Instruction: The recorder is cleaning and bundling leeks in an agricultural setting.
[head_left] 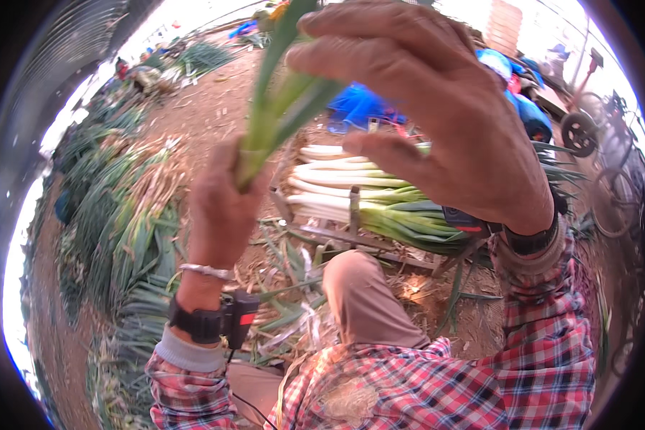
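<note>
My left hand point(222, 208) is raised and gripped around the pale lower stem of a green onion stalk point(276, 107), whose leaves rise toward the top of the picture. My right hand point(437, 122) is held up close to the camera, its fingers curled over the upper green leaves of the same stalk. Both wrists carry black straps and red plaid sleeves. Behind the hands, a bundle of cleaned green onions point(365, 201) with white stems lies across a low metal rack point(355, 236).
A long heap of unsorted green onions point(122, 229) runs down the left side on bare dirt. Trimmed leaves point(294, 301) litter the ground by my knee point(358, 294). Blue bags point(358, 107) lie beyond the rack. A wheeled cart and bicycles point(588, 136) stand at the right.
</note>
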